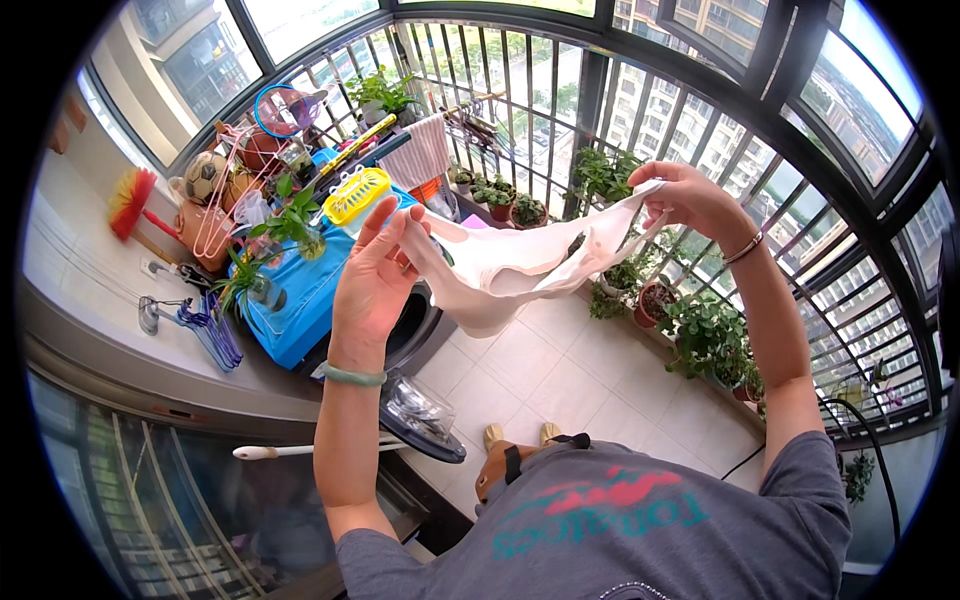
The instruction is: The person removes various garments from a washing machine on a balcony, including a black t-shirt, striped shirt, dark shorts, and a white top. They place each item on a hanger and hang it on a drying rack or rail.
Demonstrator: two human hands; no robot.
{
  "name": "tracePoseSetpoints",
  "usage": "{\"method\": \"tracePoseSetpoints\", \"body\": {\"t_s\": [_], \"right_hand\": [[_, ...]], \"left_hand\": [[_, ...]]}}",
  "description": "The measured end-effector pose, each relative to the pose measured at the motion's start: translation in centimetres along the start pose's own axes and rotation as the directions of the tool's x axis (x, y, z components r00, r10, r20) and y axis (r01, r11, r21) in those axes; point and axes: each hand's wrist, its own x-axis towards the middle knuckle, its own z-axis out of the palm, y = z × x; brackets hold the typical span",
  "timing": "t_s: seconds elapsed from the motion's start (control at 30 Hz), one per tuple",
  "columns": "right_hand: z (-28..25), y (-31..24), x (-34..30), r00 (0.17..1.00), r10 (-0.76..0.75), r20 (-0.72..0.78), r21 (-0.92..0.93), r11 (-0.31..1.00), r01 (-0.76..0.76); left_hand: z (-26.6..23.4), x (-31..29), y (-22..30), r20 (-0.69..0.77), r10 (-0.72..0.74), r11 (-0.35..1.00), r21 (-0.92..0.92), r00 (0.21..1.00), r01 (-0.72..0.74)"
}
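Observation:
A pale pinkish-white stretchy garment (485, 265) with several openings hangs stretched between my raised hands. Whether it is underwear or a small top, I cannot tell. My left hand (372, 275) pinches its left end between thumb and fingers; a green bangle circles that wrist. At the other end my right hand (690, 203) grips a bunched edge, raised higher than the left. The cloth sags in the middle above the tiled floor. Below my left hand stands a front-loading washing machine (420, 345), its round glass door (420, 410) swung open.
On the machine's blue cover (295, 310) stand plants in glass jars and a yellow plastic rack (355, 195). Purple hangers (215, 335) hang at the left wall, near a red brush (130, 205). Potted plants (705, 335) line the barred balcony railing. A white pole (300, 452) juts out below.

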Motion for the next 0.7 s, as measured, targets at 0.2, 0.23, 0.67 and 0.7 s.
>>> {"method": "tracePoseSetpoints", "body": {"t_s": [0.2,0.23,0.67,0.7], "right_hand": [[0.3,-4.8,-4.9,0.984,-0.172,-0.049,0.245,0.953,0.179],[0.2,-4.9,-5.3,0.979,-0.196,-0.062,0.266,0.942,0.206],[8.5,-14.3,-11.9,0.838,-0.471,-0.275,0.378,0.749,0.545],[8.7,-15.1,-12.5,0.814,-0.498,-0.298,0.341,0.741,0.578]], "left_hand": [[4.9,1.5,-0.5,0.164,-0.022,0.99,-0.13,0.986,0.044],[5.6,1.9,-0.6,0.216,-0.016,0.99,-0.132,0.976,0.046],[20.9,1.9,2.1,0.647,-0.128,0.982,0.188,0.752,0.005],[21.8,1.6,2.8,0.678,-0.092,0.981,0.188,0.73,-0.051]]}}
